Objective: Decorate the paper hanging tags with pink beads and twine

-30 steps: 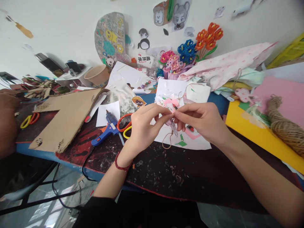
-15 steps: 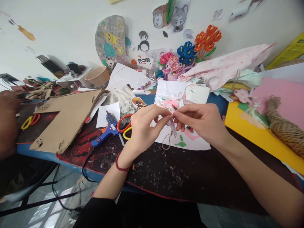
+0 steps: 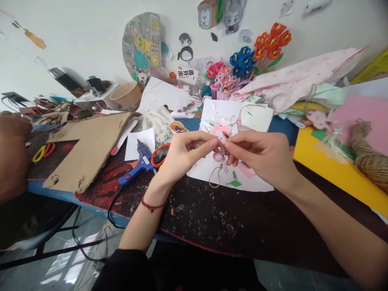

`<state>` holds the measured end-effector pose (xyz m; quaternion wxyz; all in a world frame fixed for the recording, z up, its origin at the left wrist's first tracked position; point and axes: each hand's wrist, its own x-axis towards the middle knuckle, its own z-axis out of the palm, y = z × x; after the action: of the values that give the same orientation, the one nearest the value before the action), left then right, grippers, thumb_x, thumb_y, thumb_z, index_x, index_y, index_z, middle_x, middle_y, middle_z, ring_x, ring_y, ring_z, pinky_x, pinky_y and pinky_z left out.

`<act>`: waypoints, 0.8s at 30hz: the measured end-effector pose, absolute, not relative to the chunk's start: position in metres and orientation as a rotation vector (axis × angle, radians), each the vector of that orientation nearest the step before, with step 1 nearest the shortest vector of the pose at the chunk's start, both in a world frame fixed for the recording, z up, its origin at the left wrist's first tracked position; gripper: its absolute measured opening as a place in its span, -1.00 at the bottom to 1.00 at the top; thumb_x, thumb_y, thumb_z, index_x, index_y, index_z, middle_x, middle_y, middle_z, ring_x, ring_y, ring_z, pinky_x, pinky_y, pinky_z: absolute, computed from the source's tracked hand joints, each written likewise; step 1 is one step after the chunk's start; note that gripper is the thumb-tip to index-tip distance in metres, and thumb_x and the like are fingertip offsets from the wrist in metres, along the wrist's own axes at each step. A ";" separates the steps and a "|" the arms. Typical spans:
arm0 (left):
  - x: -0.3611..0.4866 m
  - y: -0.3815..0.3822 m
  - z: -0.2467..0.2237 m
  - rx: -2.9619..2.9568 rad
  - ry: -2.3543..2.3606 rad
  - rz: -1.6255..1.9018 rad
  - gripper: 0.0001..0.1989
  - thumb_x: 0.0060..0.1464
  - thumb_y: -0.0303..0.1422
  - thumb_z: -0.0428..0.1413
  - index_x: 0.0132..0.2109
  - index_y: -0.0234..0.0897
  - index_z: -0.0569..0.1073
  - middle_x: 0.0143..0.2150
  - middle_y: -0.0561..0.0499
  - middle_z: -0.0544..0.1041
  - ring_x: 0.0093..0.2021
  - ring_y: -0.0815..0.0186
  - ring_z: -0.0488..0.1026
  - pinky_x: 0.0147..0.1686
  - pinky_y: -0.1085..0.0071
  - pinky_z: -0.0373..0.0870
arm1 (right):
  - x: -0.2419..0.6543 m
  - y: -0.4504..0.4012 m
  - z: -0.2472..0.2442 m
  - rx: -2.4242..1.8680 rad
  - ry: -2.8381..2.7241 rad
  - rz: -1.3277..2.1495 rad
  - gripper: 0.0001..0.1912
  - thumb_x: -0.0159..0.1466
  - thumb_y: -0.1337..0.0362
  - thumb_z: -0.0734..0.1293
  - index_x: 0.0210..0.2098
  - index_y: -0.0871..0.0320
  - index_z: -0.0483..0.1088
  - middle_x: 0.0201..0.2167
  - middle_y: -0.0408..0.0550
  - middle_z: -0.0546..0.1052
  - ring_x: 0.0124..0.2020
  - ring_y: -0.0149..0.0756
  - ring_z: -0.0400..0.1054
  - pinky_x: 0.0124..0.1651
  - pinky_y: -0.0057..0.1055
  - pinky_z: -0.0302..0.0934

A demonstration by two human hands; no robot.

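My left hand [image 3: 189, 155] and my right hand [image 3: 260, 155] meet fingertip to fingertip over a white paper sheet [image 3: 257, 184]. Both are closed in a pinch on a small beaded pendant [image 3: 217, 157], with a lilac bead and a clear piece dangling under the fingers. A thin loop of brown twine [image 3: 214, 184] hangs below it. The exact spot being pinched is hidden by the fingertips. On the sheet lie green paper scraps [image 3: 234, 180] and pink paper pieces [image 3: 247, 169]. Beside my left hand are a blue glue gun [image 3: 133, 171] and orange-handled scissors [image 3: 156, 155].
Cut cardboard [image 3: 87, 153] lies left, near another person's arm [image 3: 12, 157]. Behind stand a paper bowl [image 3: 125, 96] and fuzzy craft flowers [image 3: 242, 62]. At right are yellow card [image 3: 315, 161] and a twine skein [image 3: 372, 161]. The glue gun's cord [image 3: 110, 208] drops over the table edge.
The view has shifted slightly, so the scene sits a little further right. My hands stay pinched together on the pendant; the lilac bead shows more clearly below them.
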<state>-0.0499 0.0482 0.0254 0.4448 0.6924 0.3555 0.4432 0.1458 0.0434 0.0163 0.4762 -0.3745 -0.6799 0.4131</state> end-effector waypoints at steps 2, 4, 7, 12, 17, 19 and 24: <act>-0.051 0.052 0.023 1.584 0.793 1.043 -0.87 0.17 -0.31 0.22 -0.29 -0.28 0.58 -0.38 0.00 0.61 -0.36 0.37 0.54 -0.32 0.44 0.49 | 0.145 0.043 0.016 -0.900 -1.677 0.993 -0.91 0.26 0.30 0.39 -0.37 0.12 0.55 -0.52 -0.16 0.55 -0.55 -0.48 0.42 -0.44 -0.52 0.41; -0.052 0.055 0.020 1.504 0.731 1.004 -0.90 0.15 -0.33 0.25 -0.27 -0.28 0.57 -0.39 0.01 0.60 -0.36 0.36 0.56 -0.27 0.40 0.54 | 0.145 0.042 0.017 -0.888 -1.691 0.984 -0.91 0.27 0.30 0.39 -0.37 0.12 0.55 -0.51 -0.16 0.56 -0.54 -0.47 0.42 -0.43 -0.50 0.42; -0.053 0.059 0.017 1.491 0.720 1.004 -0.92 0.12 -0.36 0.27 -0.26 -0.26 0.56 -0.38 0.03 0.61 -0.36 0.38 0.58 -0.25 0.40 0.57 | 0.145 0.041 0.018 -0.876 -1.701 0.982 -0.90 0.27 0.28 0.39 -0.37 0.11 0.55 -0.49 -0.15 0.56 -0.54 -0.47 0.41 -0.43 -0.49 0.42; -0.054 0.061 0.016 1.516 0.736 0.957 -0.85 0.08 -0.29 0.30 -0.25 -0.25 0.53 -0.37 0.02 0.61 -0.34 0.36 0.60 -0.25 0.38 0.59 | 0.146 0.040 0.019 -0.882 -1.722 0.950 -0.88 0.27 0.25 0.39 -0.38 0.10 0.54 -0.50 -0.14 0.55 -0.54 -0.45 0.41 -0.43 -0.47 0.42; -0.053 0.061 0.018 1.546 0.739 0.939 -0.80 0.07 -0.25 0.31 -0.27 -0.26 0.50 -0.40 0.03 0.61 -0.36 0.35 0.60 -0.29 0.40 0.57 | 0.146 0.040 0.020 -0.862 -1.754 0.918 -0.89 0.27 0.27 0.39 -0.38 0.10 0.54 -0.50 -0.15 0.55 -0.53 -0.46 0.41 -0.43 -0.48 0.41; -0.053 0.060 0.019 1.578 0.757 0.936 -0.79 0.06 -0.25 0.31 -0.27 -0.27 0.50 -0.41 0.02 0.60 -0.38 0.35 0.59 -0.32 0.40 0.55 | 0.146 0.040 0.020 -0.852 -1.762 0.910 -0.89 0.27 0.28 0.39 -0.39 0.10 0.54 -0.49 -0.16 0.54 -0.52 -0.47 0.41 -0.42 -0.49 0.40; -0.053 0.055 0.025 1.783 0.915 0.986 -0.80 0.09 -0.24 0.29 -0.27 -0.28 0.53 -0.42 -0.01 0.59 -0.44 0.37 0.54 -0.42 0.41 0.45 | 0.147 0.041 0.017 -0.868 -1.766 0.896 -0.89 0.28 0.29 0.38 -0.38 0.09 0.54 -0.51 -0.18 0.54 -0.55 -0.49 0.39 -0.46 -0.50 0.36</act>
<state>-0.0526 0.0548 0.0253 0.4385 0.7176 0.3680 0.3966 0.1470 0.0407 0.0170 0.4705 -0.3541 -0.7207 0.3659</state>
